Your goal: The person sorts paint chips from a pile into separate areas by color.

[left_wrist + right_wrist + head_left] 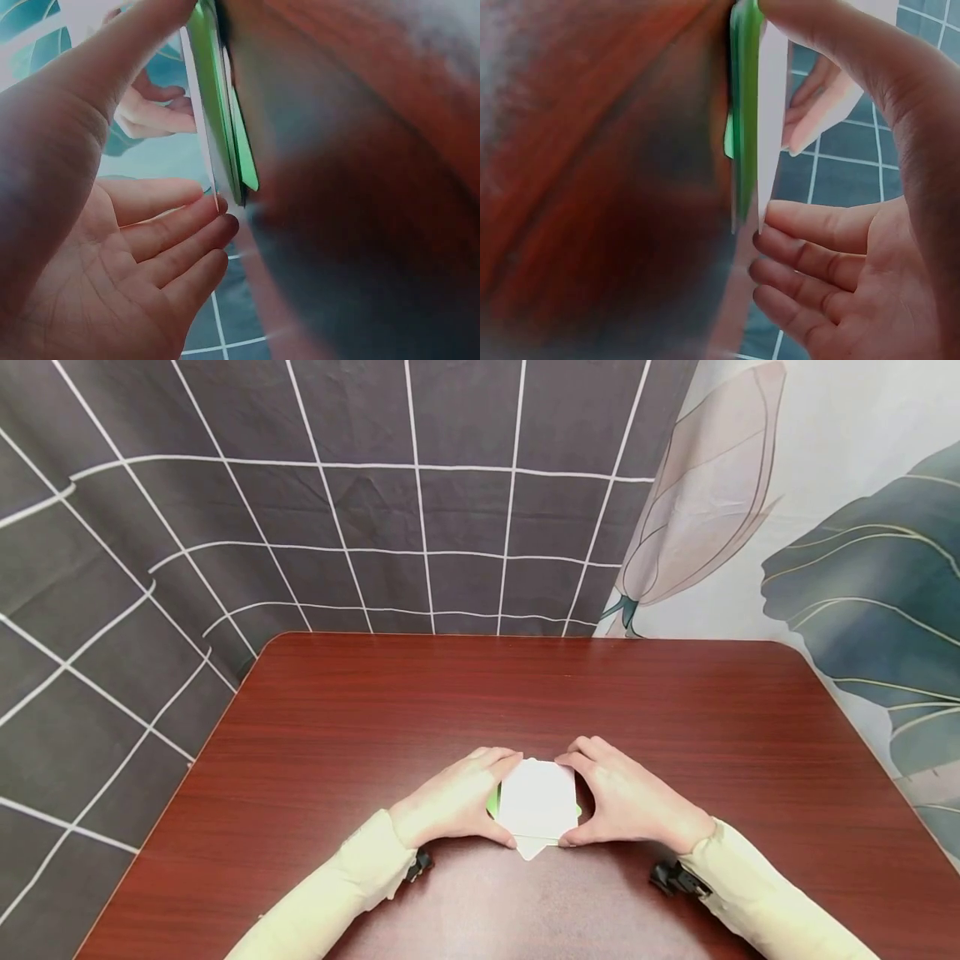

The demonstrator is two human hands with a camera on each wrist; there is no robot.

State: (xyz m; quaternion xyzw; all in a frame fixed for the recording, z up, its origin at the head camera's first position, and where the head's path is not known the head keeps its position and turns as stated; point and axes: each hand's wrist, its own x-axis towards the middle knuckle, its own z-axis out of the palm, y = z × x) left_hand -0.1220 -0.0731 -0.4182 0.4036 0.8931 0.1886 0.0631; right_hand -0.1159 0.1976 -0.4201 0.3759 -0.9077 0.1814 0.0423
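A small stack of paper sheets (537, 800) lies on the table between my two hands, a white sheet on top and green edges showing at the sides. One white corner sticks out at the near side, so the layers are not aligned. My left hand (461, 797) holds the stack's left side, thumb at the near edge and fingertips at the far edge. On the right side my right hand (630, 797) grips it the same way. Both wrist views show the layered edge of the stack (212, 105) side-on, with fingertips right at its far end.
The reddish-brown wooden table (420, 693) extends around the hands. Behind it and to the left hangs a dark grey curtain (375, 510) with white grid lines. A white curtain with large leaf patterns (862, 577) hangs at the right. Each cuff has a small black device (675, 878) underneath.
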